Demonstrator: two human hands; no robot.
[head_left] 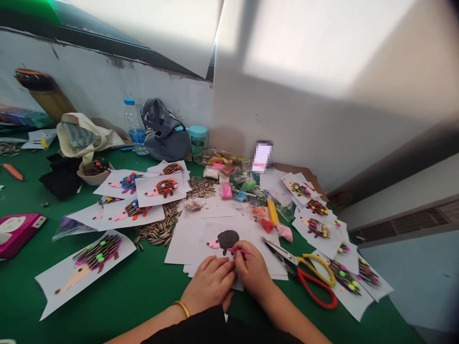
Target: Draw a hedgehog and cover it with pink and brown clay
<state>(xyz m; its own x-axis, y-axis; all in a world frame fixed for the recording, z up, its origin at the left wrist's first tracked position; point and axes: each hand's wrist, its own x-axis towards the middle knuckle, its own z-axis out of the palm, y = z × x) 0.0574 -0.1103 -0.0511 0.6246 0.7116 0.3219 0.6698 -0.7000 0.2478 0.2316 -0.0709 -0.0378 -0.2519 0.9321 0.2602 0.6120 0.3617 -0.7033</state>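
A white sheet (195, 246) carries a hedgehog figure with a dark grey body (228, 239), a pink face (214, 244) and small dark feet. Lying over the lower part of the paper, my left hand (210, 284) has its fingers extended and holds nothing. My right hand (251, 270) pinches a thin pink tool (246, 252), its tip by the hedgehog's lower right edge. More white sheets lie underneath. Beside my right hand are scissors (304, 270) with yellow and red handles. A pile of striped seeds (161, 227) sits to the left of the sheets.
Finished hedgehog pictures lie at left (89, 267) and right (319, 234). Behind are bagged coloured clay (226, 190), a phone (261, 156), a grey-blue bag (167, 138), a water bottle (136, 129) and a teal cup (198, 139). A magenta object (21, 231) rests far left.
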